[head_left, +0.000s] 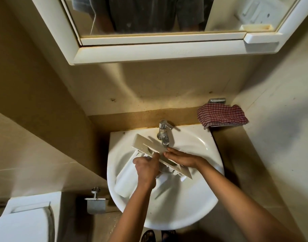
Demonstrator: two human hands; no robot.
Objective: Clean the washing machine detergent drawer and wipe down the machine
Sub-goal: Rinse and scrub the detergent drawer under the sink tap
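Inside the white ceramic sink [167, 220], the left hand [146, 169] curls its fingers round the detergent drawer [148, 144], a long white plastic tray with a flat front panel, slanted under the sink's metal faucet [164, 135]; the right hand [180, 157] presses straight fingers on that panel

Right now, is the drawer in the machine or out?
Out: drawer in the sink under the tap, left hand and right hand on it.

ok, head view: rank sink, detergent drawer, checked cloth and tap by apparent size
1. sink
2. detergent drawer, partly covered
3. checked cloth
4. tap
The cloth lies farther back, so its place against the drawer is less sure.
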